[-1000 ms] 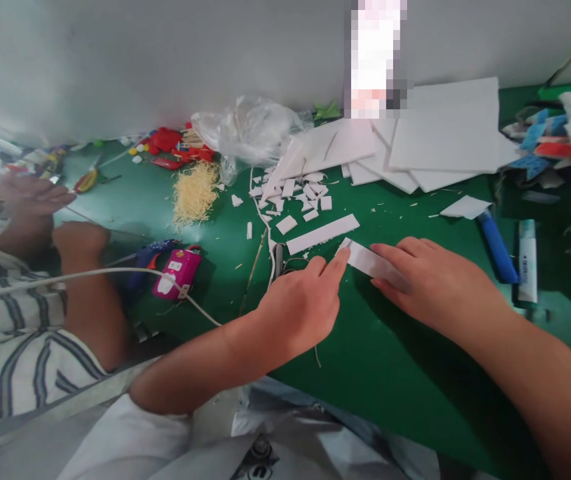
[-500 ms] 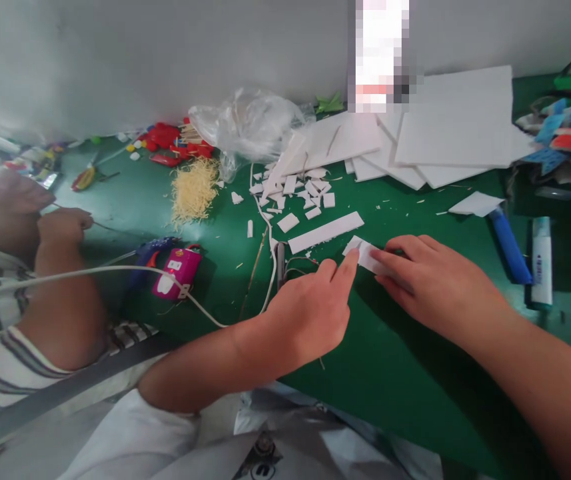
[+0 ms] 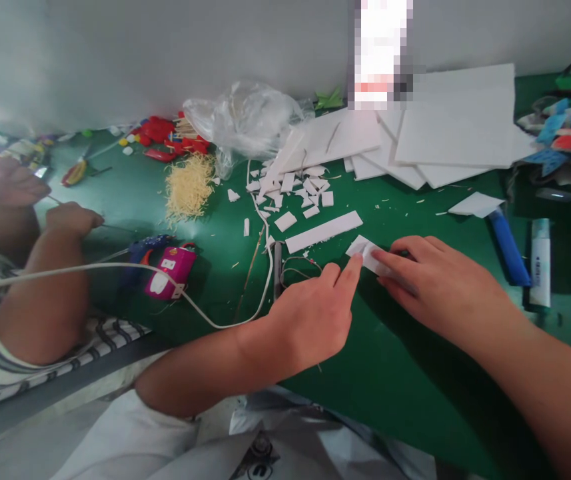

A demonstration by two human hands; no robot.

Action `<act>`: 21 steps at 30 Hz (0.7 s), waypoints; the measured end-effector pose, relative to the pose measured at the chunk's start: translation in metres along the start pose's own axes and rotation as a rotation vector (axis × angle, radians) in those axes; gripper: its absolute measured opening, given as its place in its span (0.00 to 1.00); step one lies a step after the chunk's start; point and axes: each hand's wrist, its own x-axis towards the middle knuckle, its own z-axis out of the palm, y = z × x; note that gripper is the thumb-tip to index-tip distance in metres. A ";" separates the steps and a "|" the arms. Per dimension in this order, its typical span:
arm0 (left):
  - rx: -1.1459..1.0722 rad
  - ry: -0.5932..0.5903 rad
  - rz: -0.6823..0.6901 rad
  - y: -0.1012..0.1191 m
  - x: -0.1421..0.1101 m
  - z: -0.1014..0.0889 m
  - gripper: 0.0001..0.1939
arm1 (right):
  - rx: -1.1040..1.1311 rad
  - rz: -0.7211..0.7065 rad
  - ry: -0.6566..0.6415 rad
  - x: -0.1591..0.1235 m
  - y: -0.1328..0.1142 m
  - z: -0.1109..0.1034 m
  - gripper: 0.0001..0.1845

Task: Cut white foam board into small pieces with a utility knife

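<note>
Closer together than a second ago, our left hand [image 3: 310,310] touches the white strip [image 3: 359,245] right of centre, its grip we cannot tell, and our right hand [image 3: 448,283] pinches it, with a flat strip [image 3: 324,232], scraps [image 3: 288,182] and stacked sheets [image 3: 458,120] successively farther.

A single head-worn view is taken from above, directed forward and down; the counter [image 3: 365,373] is seen close, the wall [image 3: 130,60] beyond.
</note>
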 end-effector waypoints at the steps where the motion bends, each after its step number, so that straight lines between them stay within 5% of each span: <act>1: 0.005 -0.007 -0.005 0.001 0.000 0.000 0.38 | -0.001 0.007 0.005 0.000 0.000 0.000 0.16; 21: 0.153 0.095 -0.042 0.010 0.005 0.000 0.37 | -0.072 0.003 0.089 -0.002 -0.010 0.006 0.18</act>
